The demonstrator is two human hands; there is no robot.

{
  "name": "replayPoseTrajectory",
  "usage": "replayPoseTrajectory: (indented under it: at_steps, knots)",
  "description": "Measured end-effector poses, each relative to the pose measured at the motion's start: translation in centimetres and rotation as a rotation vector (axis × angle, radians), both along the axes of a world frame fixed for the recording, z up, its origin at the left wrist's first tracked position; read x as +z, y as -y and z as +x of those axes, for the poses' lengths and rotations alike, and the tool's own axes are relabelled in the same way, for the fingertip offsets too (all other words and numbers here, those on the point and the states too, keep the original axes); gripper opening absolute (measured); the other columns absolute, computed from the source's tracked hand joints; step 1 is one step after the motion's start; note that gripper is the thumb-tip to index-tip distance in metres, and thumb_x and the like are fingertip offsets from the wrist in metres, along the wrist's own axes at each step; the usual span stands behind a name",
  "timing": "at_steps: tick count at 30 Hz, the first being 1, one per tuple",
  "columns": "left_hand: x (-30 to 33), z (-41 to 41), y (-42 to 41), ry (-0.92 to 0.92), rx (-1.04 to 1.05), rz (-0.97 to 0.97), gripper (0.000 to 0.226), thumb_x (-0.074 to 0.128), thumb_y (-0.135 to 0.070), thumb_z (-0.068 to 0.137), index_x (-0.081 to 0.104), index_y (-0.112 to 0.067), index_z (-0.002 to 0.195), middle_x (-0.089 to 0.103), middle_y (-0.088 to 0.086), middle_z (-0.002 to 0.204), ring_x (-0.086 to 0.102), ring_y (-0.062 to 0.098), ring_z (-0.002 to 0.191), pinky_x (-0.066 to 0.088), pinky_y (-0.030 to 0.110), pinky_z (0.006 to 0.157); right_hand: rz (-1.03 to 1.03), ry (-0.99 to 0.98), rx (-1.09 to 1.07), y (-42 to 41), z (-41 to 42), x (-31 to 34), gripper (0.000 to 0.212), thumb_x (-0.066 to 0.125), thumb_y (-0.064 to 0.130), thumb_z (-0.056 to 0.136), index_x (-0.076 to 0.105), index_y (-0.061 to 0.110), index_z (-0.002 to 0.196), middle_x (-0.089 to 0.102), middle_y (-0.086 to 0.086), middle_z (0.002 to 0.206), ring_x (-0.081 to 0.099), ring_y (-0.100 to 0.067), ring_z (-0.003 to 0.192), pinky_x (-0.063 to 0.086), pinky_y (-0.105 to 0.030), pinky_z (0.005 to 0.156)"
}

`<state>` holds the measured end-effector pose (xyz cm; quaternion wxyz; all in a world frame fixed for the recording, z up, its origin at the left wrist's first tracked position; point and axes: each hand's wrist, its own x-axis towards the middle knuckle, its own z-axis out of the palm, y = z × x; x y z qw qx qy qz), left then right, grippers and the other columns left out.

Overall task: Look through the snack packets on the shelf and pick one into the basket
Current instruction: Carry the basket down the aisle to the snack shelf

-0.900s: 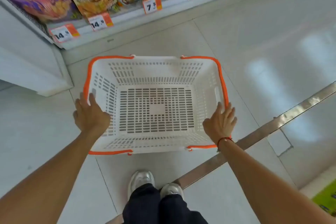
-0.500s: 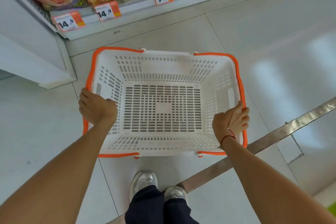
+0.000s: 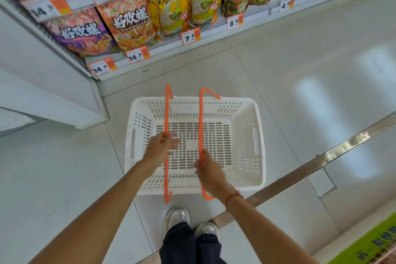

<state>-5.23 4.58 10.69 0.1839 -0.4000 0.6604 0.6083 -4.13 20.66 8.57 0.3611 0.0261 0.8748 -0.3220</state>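
Head view: both hands, left (image 3: 161, 148) and right (image 3: 209, 171), grip the basket (image 3: 244, 146) handles; uneven lifting could tip it.

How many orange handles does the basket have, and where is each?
2. The left handle is raised over the basket, at the left hand; the right handle is raised beside it, at the right hand.

Price tags (image 3: 190, 37), floor strip (image 3: 334, 152), shoes (image 3: 176, 218)
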Motion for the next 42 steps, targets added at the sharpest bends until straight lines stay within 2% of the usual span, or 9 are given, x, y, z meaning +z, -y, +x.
replayPoseTrajectory:
  at_steps: [2, 4, 7, 12, 21, 27, 31, 34, 42]
  knots:
    - [0.7, -1.3, -1.1, 0.088, -0.197, 0.021, 0.037, 0.045, -0.029, 0.103, 0.058, -0.005, 0.128, 0.061, 0.007, 0.125, 0.058, 0.02, 0.113, 0.044, 0.031, 0.099, -0.18, 0.291, -0.217, 2.5, -0.4, 0.4, 0.02, 0.038, 0.005, 0.098, 0.046, 0.006, 0.117, 0.057, -0.009, 0.09, 0.05, -0.017, 0.067, 0.048, -0.03, 0.06]
    - [0.8, -2.4, -1.9, 0.14, -0.267, 0.054, 0.037, 0.048, -0.029, 0.101, 0.058, -0.008, 0.13, 0.059, 0.005, 0.124, 0.053, 0.022, 0.122, 0.038, 0.032, 0.106, -0.301, 0.442, -0.366, 3.0, -1.3, 1.0, 0.021, 0.042, -0.002, 0.093, 0.048, 0.009, 0.109, 0.056, -0.007, 0.094, 0.049, -0.011, 0.072, 0.04, -0.02, 0.059]
    - [0.4, -3.3, -3.0, 0.161, -0.254, 0.207, 0.031, 0.051, -0.029, 0.1, 0.06, -0.009, 0.122, 0.064, 0.011, 0.125, 0.059, 0.025, 0.119, 0.041, 0.037, 0.107, -0.407, 0.55, -0.423, 1.7, -1.8, 1.7, 0.023, 0.049, -0.003, 0.089, 0.051, 0.012, 0.107, 0.063, -0.007, 0.096, 0.06, -0.013, 0.083, 0.048, -0.024, 0.074]
    - [2.1, -1.0, -4.0, 0.16, -0.251, 0.259, 0.018, 0.054, -0.029, 0.098, 0.068, -0.017, 0.097, 0.074, 0.003, 0.106, 0.067, 0.023, 0.107, 0.046, 0.038, 0.104, -0.427, 0.678, -0.242, -0.6, -0.9, 4.4, 0.006, 0.057, 0.009, 0.093, 0.061, 0.009, 0.098, 0.069, -0.009, 0.097, 0.066, -0.016, 0.085, 0.053, -0.027, 0.084]
    - [20.5, 2.9, -6.4, 0.199, -0.432, 0.244, 0.031, 0.053, -0.031, 0.099, 0.068, -0.007, 0.11, 0.072, 0.004, 0.109, 0.068, 0.014, 0.093, 0.053, 0.025, 0.085, -0.495, 0.836, -0.086, -4.7, 2.1, 21.1, 0.038, 0.062, 0.021, 0.094, 0.056, 0.009, 0.13, 0.068, -0.006, 0.122, 0.066, -0.017, 0.11, 0.053, -0.026, 0.092]
    - [31.9, 5.9, -9.2, 0.215, -0.552, 0.178, 0.039, 0.043, -0.031, 0.103, 0.065, -0.002, 0.116, 0.069, 0.003, 0.103, 0.063, 0.01, 0.082, 0.047, 0.017, 0.071, -0.495, 0.812, -0.075, -7.5, 5.5, 31.4, 0.027, 0.062, 0.02, 0.094, 0.061, 0.012, 0.12, 0.07, -0.004, 0.119, 0.068, -0.017, 0.107, 0.052, -0.029, 0.095]
    - [36.7, 9.1, -10.8, 0.21, -0.562, 0.169, 0.034, 0.044, -0.031, 0.103, 0.068, -0.007, 0.102, 0.07, 0.005, 0.109, 0.065, 0.016, 0.094, 0.049, 0.03, 0.093, -0.473, 0.778, -0.077, -9.4, 9.1, 37.1, 0.025, 0.063, 0.021, 0.094, 0.063, 0.012, 0.117, 0.071, -0.002, 0.116, 0.069, -0.011, 0.101, 0.055, -0.019, 0.079]
    - [38.7, 11.1, -11.6, 0.21, -0.548, 0.184, 0.033, 0.043, -0.03, 0.103, 0.067, -0.011, 0.093, 0.07, 0.005, 0.107, 0.065, 0.019, 0.098, 0.045, 0.036, 0.103, -0.45, 0.716, -0.104, -10.4, 11.6, 39.7, 0.028, 0.061, 0.023, 0.095, 0.062, 0.011, 0.12, 0.071, -0.001, 0.112, 0.068, -0.01, 0.099, 0.054, -0.019, 0.081]
    - [43.0, 14.7, -14.2, 0.27, -0.483, 0.286, 0.027, 0.033, -0.022, 0.104, 0.051, -0.003, 0.113, 0.064, 0.008, 0.095, 0.059, 0.019, 0.078, 0.044, 0.033, 0.086, -0.397, 0.467, -0.213, -12.1, 18.4, 44.4, 0.025, 0.06, 0.024, 0.096, 0.065, 0.007, 0.113, 0.07, -0.008, 0.111, 0.067, -0.013, 0.097, 0.054, -0.021, 0.087]
